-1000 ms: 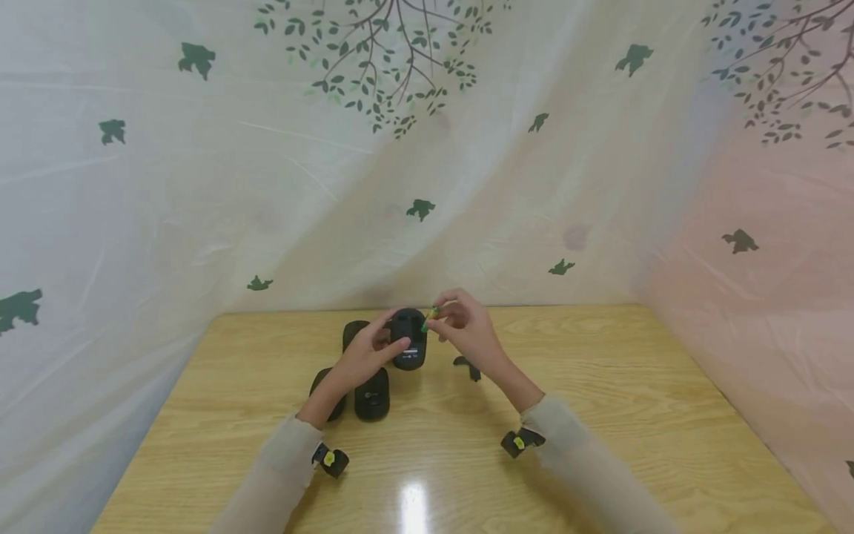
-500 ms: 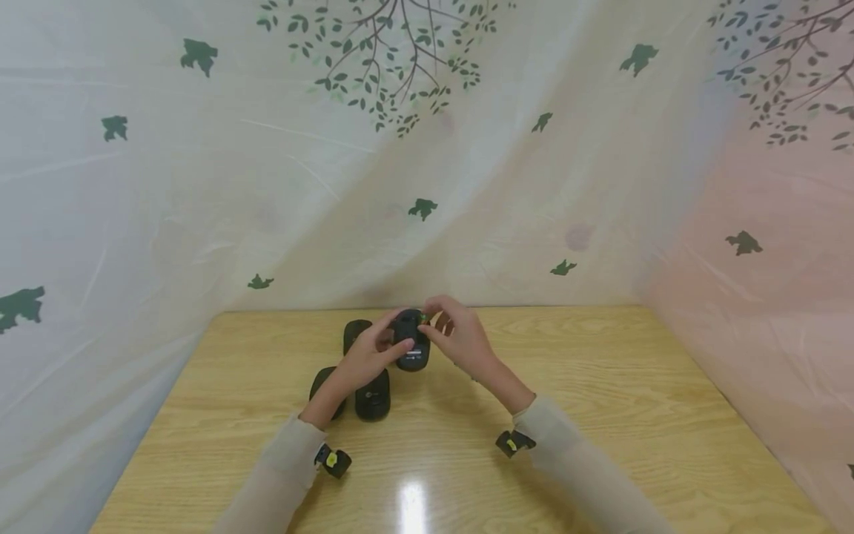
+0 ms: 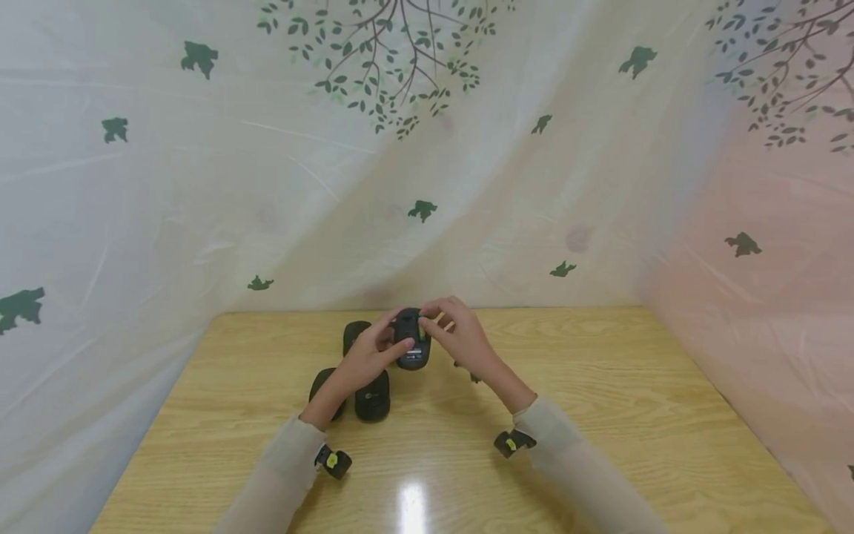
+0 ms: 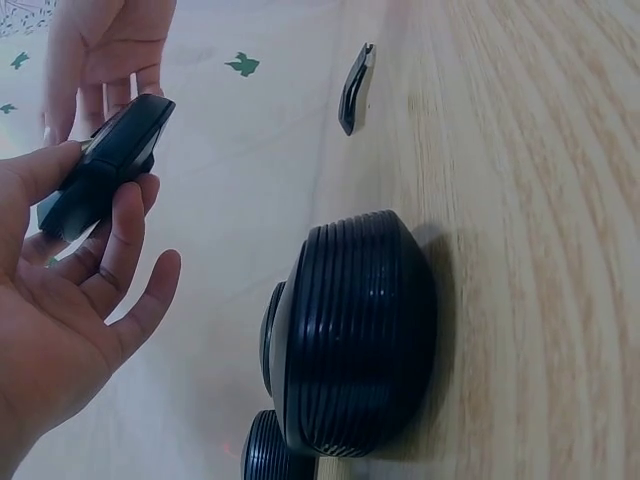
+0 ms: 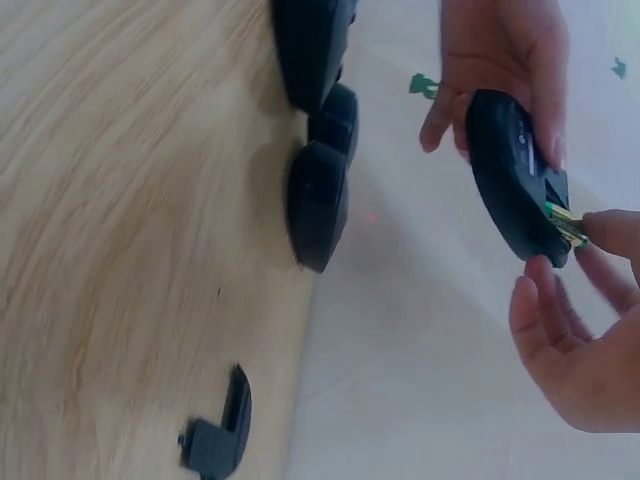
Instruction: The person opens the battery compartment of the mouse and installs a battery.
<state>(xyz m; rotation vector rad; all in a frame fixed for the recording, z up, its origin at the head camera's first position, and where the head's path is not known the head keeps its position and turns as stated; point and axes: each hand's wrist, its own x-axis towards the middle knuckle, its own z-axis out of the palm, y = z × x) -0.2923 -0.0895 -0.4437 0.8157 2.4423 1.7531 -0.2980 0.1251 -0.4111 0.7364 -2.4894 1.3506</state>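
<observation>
In the head view my left hand (image 3: 365, 356) holds a black computer mouse (image 3: 413, 360) with its underside facing up and its battery bay uncovered. My right hand (image 3: 467, 340) is at the mouse's right side, thumb and finger pinching the outer end of a green and gold battery (image 5: 566, 224). That battery sits slanted, partly inside the bay, in the right wrist view. From the left wrist view the mouse (image 4: 108, 165) is edge-on, between the left thumb and fingers, and the battery is mostly hidden. A black battery cover (image 5: 222, 436) lies on the table, partly behind the right hand in the head view.
Several more black mice stand on the wooden table (image 3: 600, 415) around my left forearm: one in front (image 3: 372, 398), one partly under the wrist (image 3: 323, 382), one behind the hand (image 3: 353, 334). A printed cloth (image 3: 320, 222) hangs behind the table.
My right hand has moved left to the mouse, bringing the battery from beside it into the bay at a slant. The left hand holds the mouse almost still.
</observation>
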